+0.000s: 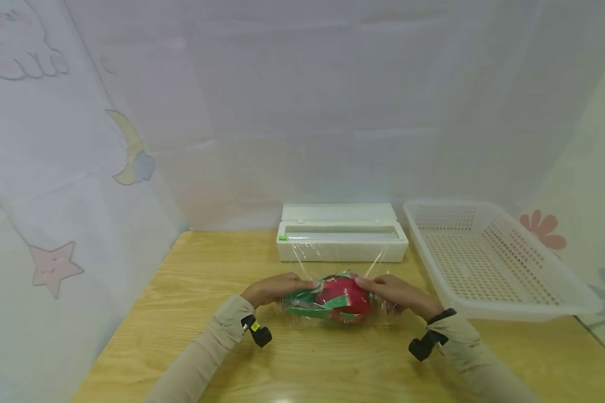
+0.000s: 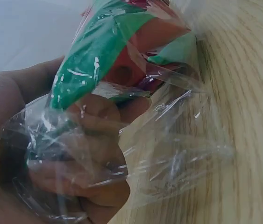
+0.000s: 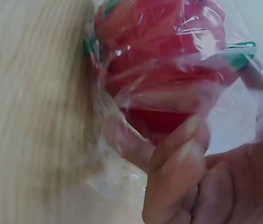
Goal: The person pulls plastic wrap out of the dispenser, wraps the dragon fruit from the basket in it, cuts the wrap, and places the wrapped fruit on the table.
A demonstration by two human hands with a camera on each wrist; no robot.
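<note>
A red dragon fruit [image 1: 345,296] with long green scales lies inside clear plastic wrap, close over the wooden table. My left hand [image 1: 279,287] grips its green-tipped end through the film, thumb on top and fingers curled underneath. At the rounder red end, my right hand [image 1: 400,294] holds the wrapped fruit, its thumb on the upper side. Loose, crumpled plastic wrap [image 2: 173,158] hangs around the left fingers in the left wrist view. From the fruit, the film stretches back to a white wrap dispenser box [image 1: 343,252], whose lid is raised.
A white perforated plastic basket [image 1: 484,308] stands at the right, beside the dispenser. The wooden table [image 1: 222,257] meets a pale cloth backdrop [image 1: 302,112] behind and at the sides.
</note>
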